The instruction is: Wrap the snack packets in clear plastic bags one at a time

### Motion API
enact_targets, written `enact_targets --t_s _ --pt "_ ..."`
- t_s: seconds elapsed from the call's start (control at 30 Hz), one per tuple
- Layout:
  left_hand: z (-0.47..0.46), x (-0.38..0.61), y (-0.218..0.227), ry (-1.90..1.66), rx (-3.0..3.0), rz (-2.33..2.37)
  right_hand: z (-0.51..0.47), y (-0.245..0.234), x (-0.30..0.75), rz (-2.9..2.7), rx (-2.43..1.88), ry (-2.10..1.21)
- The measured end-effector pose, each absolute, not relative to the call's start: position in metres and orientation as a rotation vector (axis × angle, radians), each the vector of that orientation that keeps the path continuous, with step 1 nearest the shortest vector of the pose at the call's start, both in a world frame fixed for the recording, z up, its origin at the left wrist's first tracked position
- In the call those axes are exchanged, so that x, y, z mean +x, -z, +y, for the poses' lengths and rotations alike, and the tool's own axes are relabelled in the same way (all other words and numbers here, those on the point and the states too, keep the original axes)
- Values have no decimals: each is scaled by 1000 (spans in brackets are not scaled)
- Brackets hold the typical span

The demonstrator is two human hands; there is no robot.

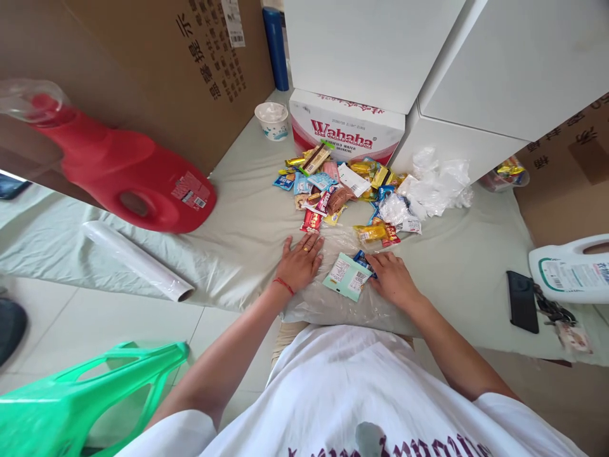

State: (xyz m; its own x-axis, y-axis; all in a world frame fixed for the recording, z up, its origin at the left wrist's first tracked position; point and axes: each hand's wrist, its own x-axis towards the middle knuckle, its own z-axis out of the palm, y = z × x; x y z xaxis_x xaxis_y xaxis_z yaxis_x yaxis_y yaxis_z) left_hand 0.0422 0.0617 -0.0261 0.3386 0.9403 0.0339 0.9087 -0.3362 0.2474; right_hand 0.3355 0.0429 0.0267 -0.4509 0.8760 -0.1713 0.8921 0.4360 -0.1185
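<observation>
I see the left hand (299, 263) flat, likely to steady the plastic (318, 306); whether the right hand (392, 277) grips the blue packet (361, 258), I can't tell.

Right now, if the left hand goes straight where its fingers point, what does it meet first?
The left hand would probably meet the red snack packet just ahead; the exact gap is unclear.

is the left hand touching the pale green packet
No, the left hand lies flat beside the pale green packet, with a visible gap between them.
</observation>
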Motion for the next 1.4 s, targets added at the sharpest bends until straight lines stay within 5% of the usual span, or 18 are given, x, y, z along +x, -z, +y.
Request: enact_targets --t_s 0.27,0.4,0.57,1.4 --pt "61 43 29 -250 2416 1710 34 -63 362 2628 2098 222" --pt "61 43 29 -248 2430 1712 14 -56 315 2724 1865 449" --pt "60 44 28 -254 2437 1714 5 -21 267 2609 1768 318" --pt "60 42 32 -315 2440 1683 31 -11 302 2791 1234 84"
